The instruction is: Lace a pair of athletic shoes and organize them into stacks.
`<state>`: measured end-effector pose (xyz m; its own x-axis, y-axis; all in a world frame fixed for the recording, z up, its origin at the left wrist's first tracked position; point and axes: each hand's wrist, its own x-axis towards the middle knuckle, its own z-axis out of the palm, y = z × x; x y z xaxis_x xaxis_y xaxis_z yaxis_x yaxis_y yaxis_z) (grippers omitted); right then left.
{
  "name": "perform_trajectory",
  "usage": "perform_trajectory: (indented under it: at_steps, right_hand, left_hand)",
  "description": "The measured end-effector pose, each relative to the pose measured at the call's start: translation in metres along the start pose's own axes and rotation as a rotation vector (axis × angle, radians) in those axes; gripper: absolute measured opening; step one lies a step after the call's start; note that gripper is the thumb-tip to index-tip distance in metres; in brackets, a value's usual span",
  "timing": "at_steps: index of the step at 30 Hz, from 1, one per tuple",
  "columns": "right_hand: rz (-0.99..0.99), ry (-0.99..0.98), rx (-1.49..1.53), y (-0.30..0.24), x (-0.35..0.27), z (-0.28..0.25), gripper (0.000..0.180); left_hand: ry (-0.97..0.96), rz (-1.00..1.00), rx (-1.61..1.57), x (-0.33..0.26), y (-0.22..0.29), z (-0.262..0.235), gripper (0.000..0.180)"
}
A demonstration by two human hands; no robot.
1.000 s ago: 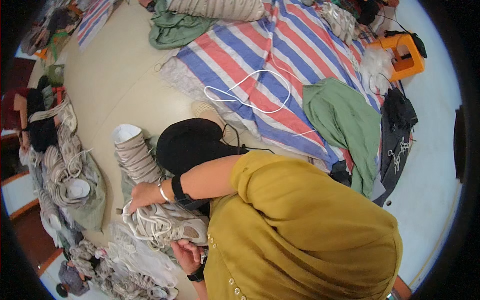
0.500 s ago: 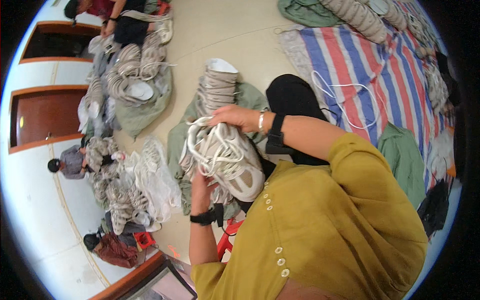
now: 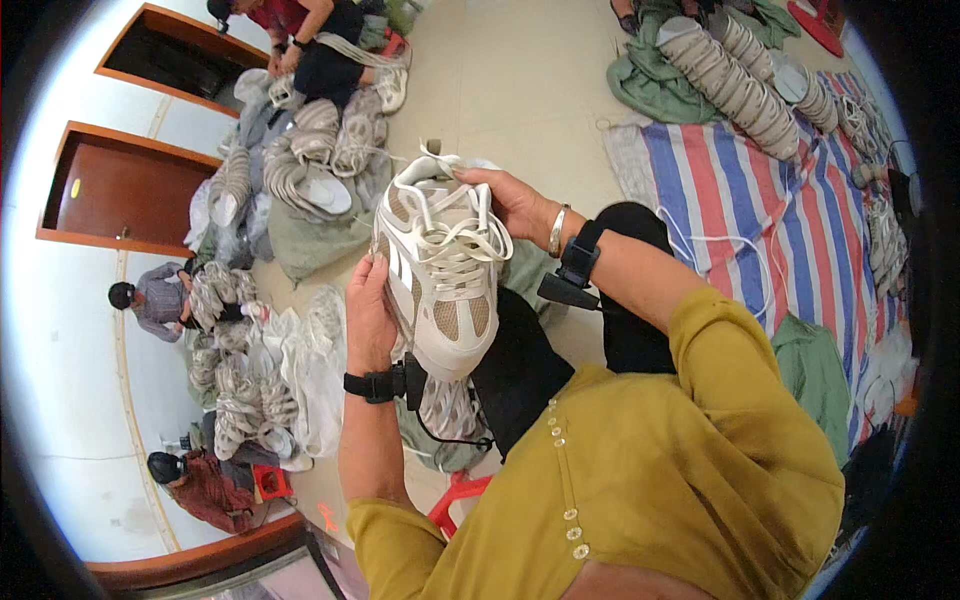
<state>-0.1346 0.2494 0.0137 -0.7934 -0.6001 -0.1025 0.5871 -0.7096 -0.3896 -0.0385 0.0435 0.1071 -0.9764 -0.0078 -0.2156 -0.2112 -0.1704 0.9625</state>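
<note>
A white and beige sneaker (image 3: pixel 452 345) is held up in front of me, its rounded toe pointing toward my body and its heel away. My left hand (image 3: pixel 370 312) grips the left side of the shoe, fingers partly hidden beneath it. My right hand (image 3: pixel 512 208) is closed on the collar near the heel, thumb on top. White laces (image 3: pixel 462 240) run through the eyelets and lie in loose loops over the tongue. Tan mesh shows on the toe box. Below the sneaker, more pale shoe pieces (image 3: pixel 447 408) lie partly hidden by my left wrist strap.
A striped red, white and blue sheet (image 3: pixel 715 180) covers the floor at right, with a white cord (image 3: pixel 725 238) on it. Stacked shoe parts (image 3: pixel 725 85) lie at far right. Beside shoe piles at left work several people, one in a grey shirt (image 3: pixel 160 300). A red stool (image 3: pixel 458 495) shows below.
The sneaker has turned more upright, showing its side and toe. My right hand has shifted right along the collar, and my left hand has moved up and left onto its side.
</note>
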Motion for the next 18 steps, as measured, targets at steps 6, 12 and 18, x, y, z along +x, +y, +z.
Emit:
perform_trajectory:
  at_steps: [6, 12, 18]
  right_hand:
    - [0.039, 0.157, -0.044, -0.01, 0.001, -0.009, 0.028]
    - [-0.215, 0.084, 0.142, -0.037, -0.01, -0.017, 0.037]
    - [-0.954, 0.028, -0.758, -0.05, -0.02, -0.041, 0.042]
  left_hand:
    - [-0.165, 0.312, 0.534, 0.014, 0.006, 0.044, 0.023]
    - [-0.162, 0.988, 1.2, -0.003, -0.023, 0.12, 0.034]
    - [-0.41, 1.211, 1.29, 0.047, -0.021, 0.118, 0.038]
